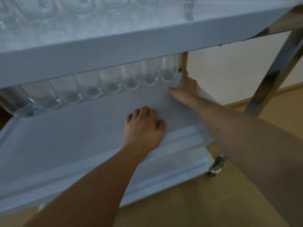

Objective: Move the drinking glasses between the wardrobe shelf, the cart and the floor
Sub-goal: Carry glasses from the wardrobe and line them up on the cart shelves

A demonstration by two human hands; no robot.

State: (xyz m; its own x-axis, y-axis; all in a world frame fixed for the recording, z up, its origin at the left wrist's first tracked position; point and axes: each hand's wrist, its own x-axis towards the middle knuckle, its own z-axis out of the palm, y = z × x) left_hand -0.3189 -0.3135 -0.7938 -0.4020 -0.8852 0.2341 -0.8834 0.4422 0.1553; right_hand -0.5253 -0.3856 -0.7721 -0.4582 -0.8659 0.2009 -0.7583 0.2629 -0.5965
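A row of several clear drinking glasses [113, 82] stands along the back of the cart's middle shelf [73, 136]. More glasses [41, 10] stand on the cart's top shelf [114, 46]. My right hand [185, 89] reaches into the far right corner of the middle shelf. Its fingers lie beside the rightmost glass [168, 71] and the corner post, and its thumb is spread out on the shelf. My left hand [144, 128] rests on the bare middle of the same shelf with loosely bent fingers and holds nothing.
The cart has a metal frame leg [275, 68] at the right and a caster wheel [213, 172] on the wooden floor [196, 202]. A lower shelf [172, 169] shows under the middle one. A white wall [229, 71] is behind.
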